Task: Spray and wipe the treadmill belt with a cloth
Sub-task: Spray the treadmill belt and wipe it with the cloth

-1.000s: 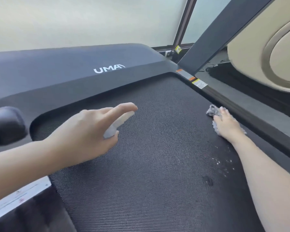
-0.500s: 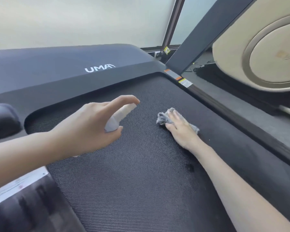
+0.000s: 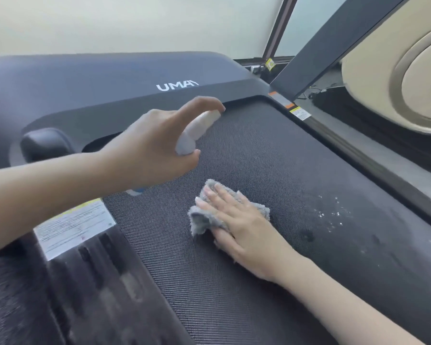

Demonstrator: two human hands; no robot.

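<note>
The right hand [image 3: 244,229] lies closest, its arm coming in from the lower right corner. The fingers are straight and spread, and the palm presses flat on the grey cloth [image 3: 201,219], so this grip is wide and only pushes down, it does not clasp. The cloth is crumpled and sits on the treadmill belt [image 3: 234,295], about in the middle of its width. To the right of this hand, small wet drops [image 3: 334,215] shine on the dark belt near the right side rail. On the left side rail a white label [image 3: 72,227] with fine print is stuck, partly under the left forearm.

A little farther, the left hand [image 3: 154,150] hangs above the belt. Its grip is closed round a small white spray bottle [image 3: 198,129], and the forefinger rests on the top of it. The nozzle end points away from the person, toward the front of the belt.

Behind the belt rises the dark motor cover [image 3: 110,78] with the letters UMA. A black rounded part [image 3: 45,145] stands at its left. At the right a small warning sticker [image 3: 300,113] sits at the foot of a slanted dark post [image 3: 334,41]; beyond it is a beige machine [image 3: 371,78].
</note>
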